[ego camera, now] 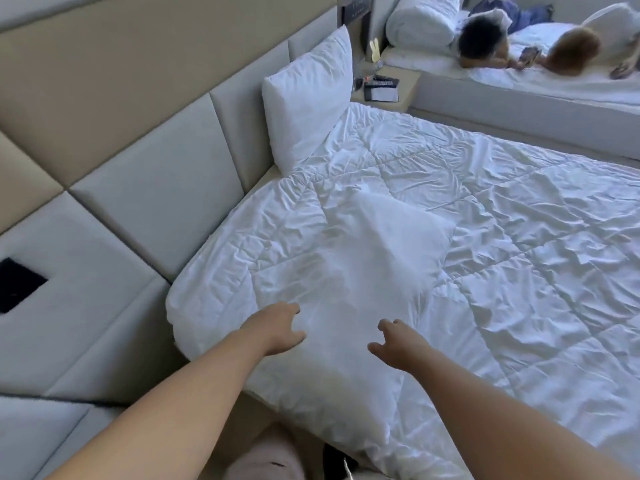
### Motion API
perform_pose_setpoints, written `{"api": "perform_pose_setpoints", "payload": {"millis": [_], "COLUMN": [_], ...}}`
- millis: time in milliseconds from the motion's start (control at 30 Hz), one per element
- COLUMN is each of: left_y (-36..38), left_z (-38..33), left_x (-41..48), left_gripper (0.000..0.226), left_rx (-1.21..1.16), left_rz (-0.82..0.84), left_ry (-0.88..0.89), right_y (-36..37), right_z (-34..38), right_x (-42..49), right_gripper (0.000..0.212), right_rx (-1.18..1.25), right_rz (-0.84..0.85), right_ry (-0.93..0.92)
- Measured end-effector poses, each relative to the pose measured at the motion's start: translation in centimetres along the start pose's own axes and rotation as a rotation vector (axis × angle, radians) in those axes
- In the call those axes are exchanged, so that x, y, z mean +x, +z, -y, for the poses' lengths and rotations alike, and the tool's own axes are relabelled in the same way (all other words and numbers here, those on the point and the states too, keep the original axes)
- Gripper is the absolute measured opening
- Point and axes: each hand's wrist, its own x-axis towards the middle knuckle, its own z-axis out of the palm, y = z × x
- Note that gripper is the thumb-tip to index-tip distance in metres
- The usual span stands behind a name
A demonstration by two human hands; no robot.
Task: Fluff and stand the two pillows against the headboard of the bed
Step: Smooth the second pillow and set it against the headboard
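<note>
- Head view: one plump white pillow [308, 98] stands upright against the padded beige panelled headboard [156, 188] at the far end of the bed; the second white pillow [374, 258] lies flat on the rumpled white quilted duvet [519, 220], blurred, near the headboard but apart from it.
- The left hand [277, 329] and right hand [398, 344] hang over the near edge of the flat pillow, fingers loosely curled and partly open; neither has hold of anything, and whether they touch the fabric I cannot tell.
- Risk, as I judge it: the soft pillow could sag or topple forward once propped, since the duvet under it is bunched and uneven; grabbing white on white, the hands could pinch duvet along with it and drag the cover askew.
- Containers: none in view; the small bedside shelf [408, 95] carries a few dark items too small to identify.
</note>
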Motion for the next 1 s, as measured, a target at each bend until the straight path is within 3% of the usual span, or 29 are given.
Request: {"api": "perform_pose_setpoints", "payload": {"millis": [267,433,567,833,1000], "left_y": [-1.5,0.9,5.4,14.6,18.5], "left_z": [2.1,2.7,3.6,5.6,6.8], "left_x": [12.5,18.9,22.2,25.8,25.9], "left_gripper": [0.068,0.078,0.081,0.079,0.078], "left_rx": [0.048,0.083,0.090,0.030,0.040], "left_rz": [0.079,-0.037,-0.109,-0.241,-0.254], "left_ry": [0.184,0.293,0.284,0.312,0.307], "right_y": [1.3,5.3,9.2,16.4,19.5], "right_z": [-0.7,-0.9,-1.2,-1.8,-1.8], "right_x": [5.8,8.3,10.9,15.7,16.4], "right_gripper": [0.065,0.082,0.084,0.083,0.083], "right_rx": [0.251,0.317,0.320,0.381,0.381], "right_rz": [-0.137,-0.334,-0.513,-0.649,-0.642], "right_ry": [0.309,0.452,0.464,0.452,0.465]}}
